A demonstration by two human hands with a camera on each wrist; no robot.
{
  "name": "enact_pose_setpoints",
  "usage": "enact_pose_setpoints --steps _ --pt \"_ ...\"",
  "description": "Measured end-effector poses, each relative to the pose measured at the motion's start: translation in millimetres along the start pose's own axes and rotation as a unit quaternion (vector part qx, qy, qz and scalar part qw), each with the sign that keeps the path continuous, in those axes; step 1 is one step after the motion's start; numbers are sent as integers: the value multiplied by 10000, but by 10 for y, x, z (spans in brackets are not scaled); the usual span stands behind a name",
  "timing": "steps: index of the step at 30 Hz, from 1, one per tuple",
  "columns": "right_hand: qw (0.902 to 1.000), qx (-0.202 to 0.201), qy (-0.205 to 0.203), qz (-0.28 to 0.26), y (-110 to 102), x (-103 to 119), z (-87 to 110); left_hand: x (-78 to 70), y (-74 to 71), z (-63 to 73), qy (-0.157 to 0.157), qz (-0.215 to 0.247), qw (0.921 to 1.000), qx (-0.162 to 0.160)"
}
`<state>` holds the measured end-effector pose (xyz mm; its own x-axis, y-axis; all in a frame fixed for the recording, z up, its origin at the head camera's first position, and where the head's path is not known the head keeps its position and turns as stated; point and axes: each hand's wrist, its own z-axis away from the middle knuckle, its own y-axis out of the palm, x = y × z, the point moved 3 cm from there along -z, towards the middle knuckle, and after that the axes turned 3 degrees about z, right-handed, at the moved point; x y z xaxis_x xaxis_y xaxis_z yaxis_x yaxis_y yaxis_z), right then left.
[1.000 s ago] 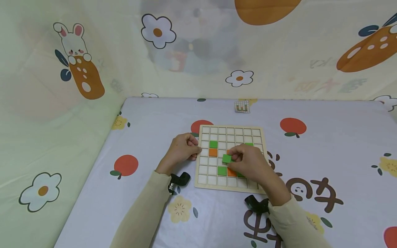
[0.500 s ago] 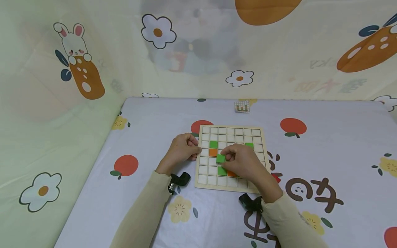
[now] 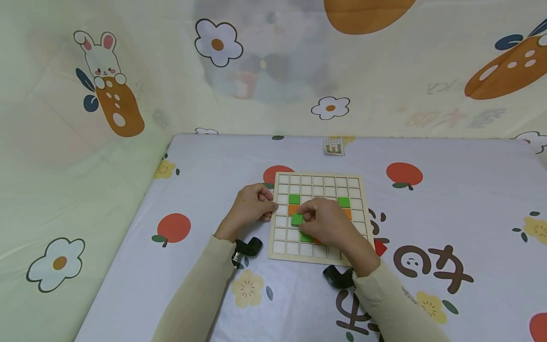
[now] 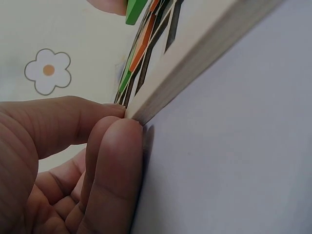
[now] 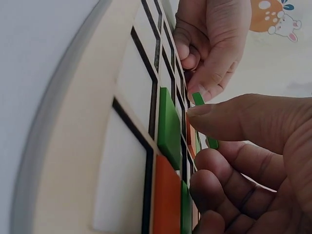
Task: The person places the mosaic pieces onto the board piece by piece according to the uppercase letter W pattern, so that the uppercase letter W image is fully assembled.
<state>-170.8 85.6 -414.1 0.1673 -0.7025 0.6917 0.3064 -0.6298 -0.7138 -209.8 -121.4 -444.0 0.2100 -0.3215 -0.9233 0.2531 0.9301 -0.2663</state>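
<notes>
Thumb and fingers of my left hand (image 3: 248, 206) grip the left rim of a wooden grid board (image 3: 271, 237), thumb on top in the left wrist view. Between thumb and fingertips my right hand (image 3: 329, 223) pinches a small green square tile (image 3: 297, 219), which is tilted above the board just below an orange tile (image 3: 293, 209). In the right wrist view the pinched green tile (image 5: 212, 142) stands apart from the grid. Another green tile (image 3: 294, 199) lies above the orange one. My right hand partly covers a lower green tile (image 3: 306, 237) and other tiles.
At the board's right side lie a green tile (image 3: 344, 202), an orange tile (image 3: 348, 214) and a red piece (image 3: 379, 247) partly behind my wrist. Behind the board is a small printed pattern card (image 3: 334, 147). A patterned cloth (image 3: 205, 190) covers the table.
My right hand has moved left across the board with the green tile, uncovering the orange tile at the right and the red piece beside the board. The left hand has stayed put.
</notes>
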Motion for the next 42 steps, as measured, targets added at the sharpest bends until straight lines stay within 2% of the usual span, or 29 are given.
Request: enact_pose_setpoints --steps 22,42 --pt "9993 199 -52 308 71 30 -42 8 -3 -3 -77 82 9999 26" --pt "9993 97 -151 315 88 32 -37 6 -1 2 -97 17 10000 -8"
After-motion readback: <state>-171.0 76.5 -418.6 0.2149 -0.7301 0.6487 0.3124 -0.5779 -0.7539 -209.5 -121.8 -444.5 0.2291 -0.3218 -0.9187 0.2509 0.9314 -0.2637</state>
